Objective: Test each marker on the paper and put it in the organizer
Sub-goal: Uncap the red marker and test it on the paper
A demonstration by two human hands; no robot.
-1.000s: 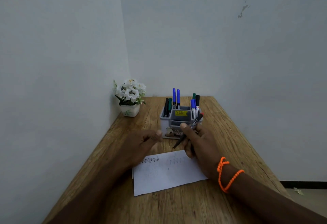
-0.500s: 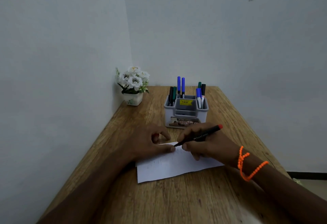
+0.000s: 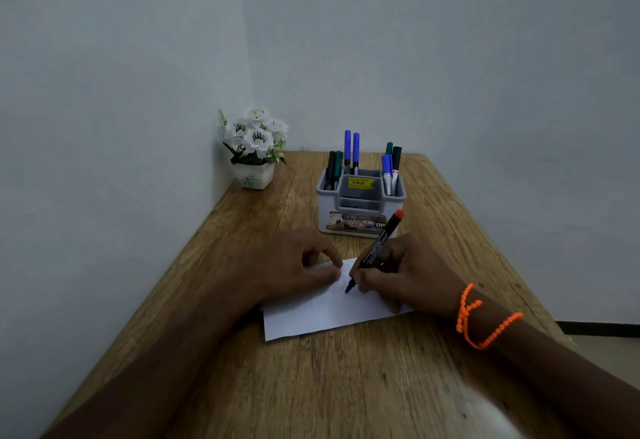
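A white sheet of paper (image 3: 322, 314) lies on the wooden table (image 3: 346, 386). My right hand (image 3: 405, 279) grips a black marker with a red end (image 3: 379, 248), tip down on the paper. My left hand (image 3: 294, 265) presses flat on the paper's upper left part, fingers curled, holding nothing. Behind the hands stands a grey organizer (image 3: 360, 203) with several markers upright in it: dark ones at left, two blue ones at the back, blue, green and black ones at right.
A white pot of white flowers (image 3: 254, 147) sits in the far left corner against the walls. The table is narrow, with a wall along its left side and its right edge open to the floor. An orange bead bracelet circles my right wrist.
My right hand lowered the marker from in front of the organizer and set its tip on the paper. My left hand came down onto the paper's top edge.
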